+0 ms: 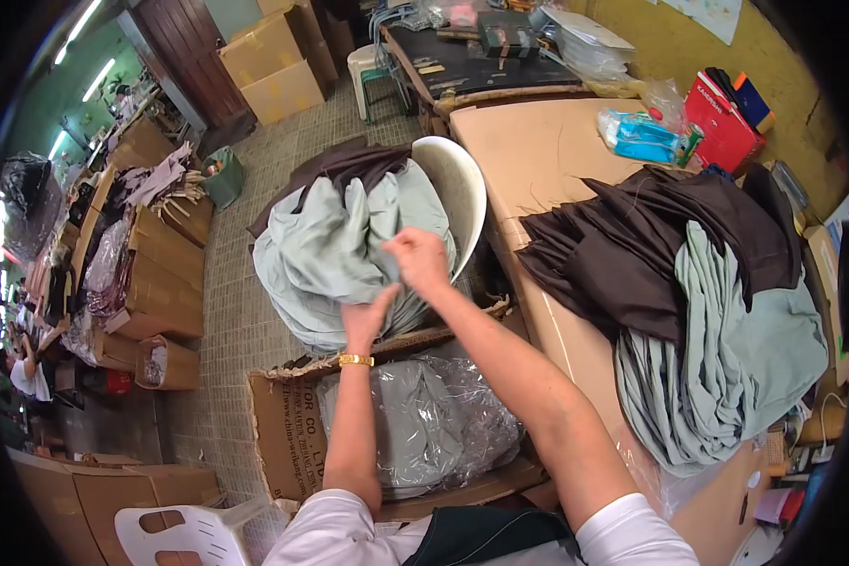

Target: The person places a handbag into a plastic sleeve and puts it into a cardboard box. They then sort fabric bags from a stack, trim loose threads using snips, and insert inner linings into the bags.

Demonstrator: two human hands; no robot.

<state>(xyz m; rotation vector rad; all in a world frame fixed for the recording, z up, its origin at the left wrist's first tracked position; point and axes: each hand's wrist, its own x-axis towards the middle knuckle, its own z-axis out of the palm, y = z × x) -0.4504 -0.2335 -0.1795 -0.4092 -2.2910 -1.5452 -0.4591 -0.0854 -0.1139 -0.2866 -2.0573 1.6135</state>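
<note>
A pile of pale green fabric (316,241) lies bunched over a large white tub (472,203), with dark brown fabric (316,165) along its far side. My left hand (368,319) is at the pile's near edge, thumb raised against the green folds; its other fingers are mostly hidden. Just above and to the right of it, my right hand (419,259) is over the green fabric with its fingers curled closed. Slight blur covers its fingertips, and what they pinch cannot be made out.
Below my forearms, an open cardboard box (288,443) holds plastic-wrapped grey-green cloth (424,415). On the table (500,141) to the right lie heaped brown cloths (632,255) and green cloths (726,358). A white plastic chair (179,533) stands at lower left; cartons (165,269) line the left side.
</note>
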